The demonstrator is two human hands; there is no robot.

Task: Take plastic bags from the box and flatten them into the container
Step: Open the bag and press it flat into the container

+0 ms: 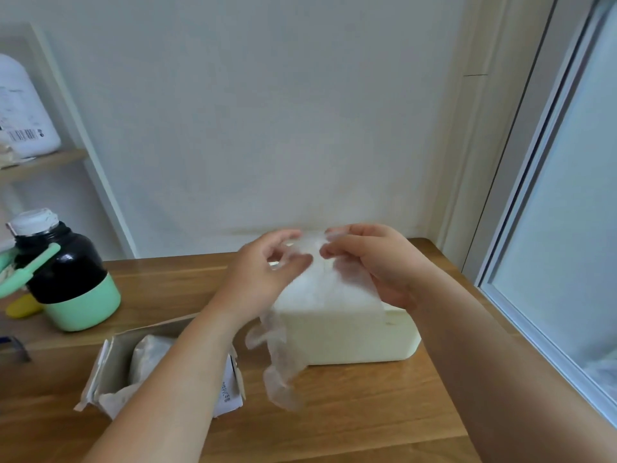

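At the centre of the frame a clear plastic bag (314, 282) is pinched at its top by the curled fingers of the left hand (263, 272) and right hand (374, 262) above the cream container (360, 335), with the open cardboard box (140, 365) at lower left.

Wooden table (367, 412): box (115, 365), container (350, 335), maybe flask (66, 272).

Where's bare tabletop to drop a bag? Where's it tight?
Free: the table wood in front of the container, between the cardboard box and the right forearm; also the strip between jug and container. Tight: left edge round jug and box; left hand and right hand hold a bag over the container.
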